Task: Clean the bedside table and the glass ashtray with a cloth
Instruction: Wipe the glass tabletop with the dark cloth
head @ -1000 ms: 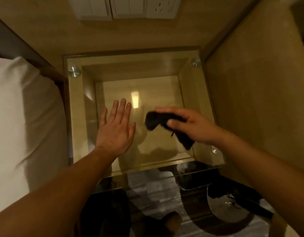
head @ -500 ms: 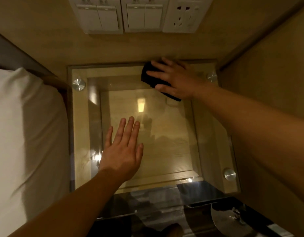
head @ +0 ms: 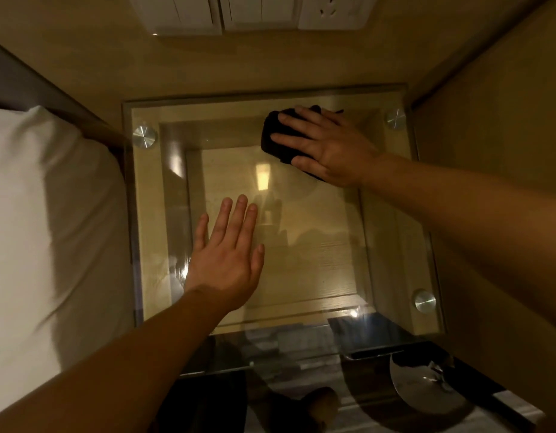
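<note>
The bedside table [head: 151, 214] is a light wooden box under a clear glass top held by round metal studs at the corners. My right hand [head: 326, 145] lies flat on a dark cloth [head: 275, 135], pressing it onto the glass near the far right corner. My left hand [head: 228, 254] rests palm down on the glass at the near left, fingers spread, holding nothing. No ashtray is in view.
A white pillow and bedding [head: 45, 229] lie left of the table. Wall switches and a socket [head: 254, 10] sit above it. A wooden panel [head: 504, 135] closes the right side. A round metal object [head: 423, 389] lies on the dark floor at the near right.
My right hand carried the cloth from mid-air over the table's centre to the far right corner and pressed it onto the glass. My left hand has stayed flat on the glass.
</note>
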Demonstrator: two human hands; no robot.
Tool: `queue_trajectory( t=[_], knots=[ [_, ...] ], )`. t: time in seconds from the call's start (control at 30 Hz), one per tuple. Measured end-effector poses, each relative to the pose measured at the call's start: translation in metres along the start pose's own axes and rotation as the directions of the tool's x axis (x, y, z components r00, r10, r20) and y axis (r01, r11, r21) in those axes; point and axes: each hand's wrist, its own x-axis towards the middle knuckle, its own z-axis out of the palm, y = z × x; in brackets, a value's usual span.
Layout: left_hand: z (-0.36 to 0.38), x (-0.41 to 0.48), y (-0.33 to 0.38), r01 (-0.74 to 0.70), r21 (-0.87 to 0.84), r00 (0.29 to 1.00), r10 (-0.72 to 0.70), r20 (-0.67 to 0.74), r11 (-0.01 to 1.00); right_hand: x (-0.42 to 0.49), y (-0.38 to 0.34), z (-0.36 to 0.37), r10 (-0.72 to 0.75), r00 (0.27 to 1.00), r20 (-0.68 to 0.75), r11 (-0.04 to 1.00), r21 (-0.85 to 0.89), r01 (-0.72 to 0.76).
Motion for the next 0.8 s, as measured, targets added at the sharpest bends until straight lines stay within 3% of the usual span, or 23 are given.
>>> queue_trajectory(
  t=[0.27, 0.8],
  knots=[
    [-0.005, 0.000, 0.001, 0.011, -0.013, 1.000, -0.011, -0.008, 1.000, -0.061, -0.031, 0.028, -0.095, 0.993, -0.063, 0.993, -0.079, 0.090],
    [-0.009, -0.004, 0.003, 0.002, -0.012, 0.999, -0.003, -0.051, 1.000, -0.180, -0.112, 0.069, -0.091, 0.994, -0.055, 0.994, 0.058, 0.094]
  ],
)
